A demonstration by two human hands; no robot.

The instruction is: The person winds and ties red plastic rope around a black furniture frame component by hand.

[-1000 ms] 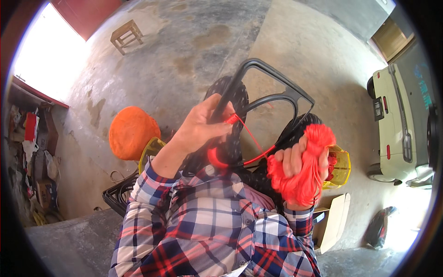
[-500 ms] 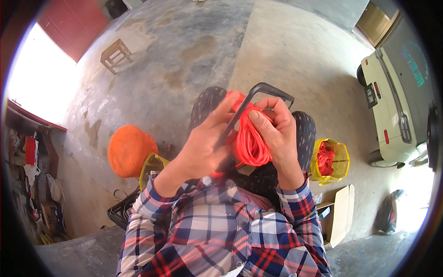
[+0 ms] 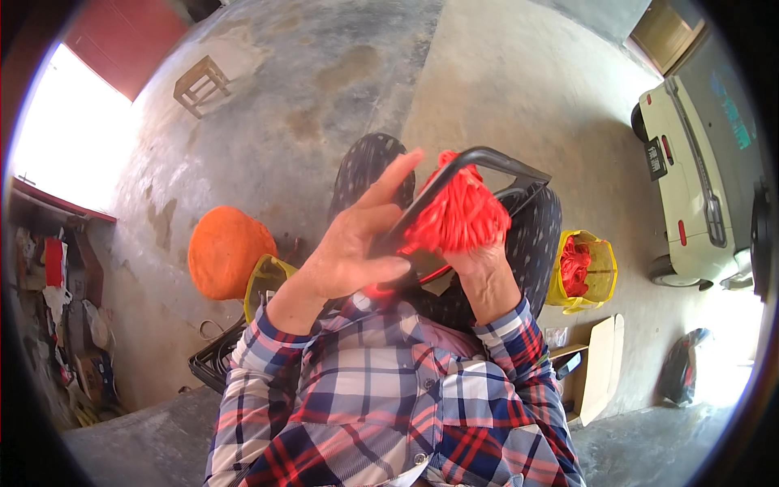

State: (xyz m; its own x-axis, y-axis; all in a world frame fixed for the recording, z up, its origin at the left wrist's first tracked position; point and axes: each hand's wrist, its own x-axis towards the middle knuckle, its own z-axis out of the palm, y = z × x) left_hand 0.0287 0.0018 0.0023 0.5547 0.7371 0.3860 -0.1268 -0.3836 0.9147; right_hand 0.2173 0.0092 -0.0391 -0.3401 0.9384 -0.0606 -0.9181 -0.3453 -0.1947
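My left hand (image 3: 355,243) holds the near side of a black plastic frame (image 3: 495,158), fingers partly spread, the index finger pointing up. My right hand (image 3: 485,272) grips a bundle of red-orange cord (image 3: 460,213) pressed against that frame; the cord hides most of its fingers. Both hands are raised over my lap, above dark dotted trousers (image 3: 369,162). Plaid shirt sleeves cover both forearms.
An orange round heap (image 3: 225,250) sits at my left beside a yellow bag (image 3: 264,280). A yellow bag with red cord (image 3: 583,270) stands at my right, near cardboard (image 3: 600,365). A wooden stool (image 3: 201,84) and a pale small car (image 3: 698,178) stand farther off on concrete.
The right hand brought the red cord bundle from the right side up against the frame. The left hand shifted its grip along the frame and spread its fingers.
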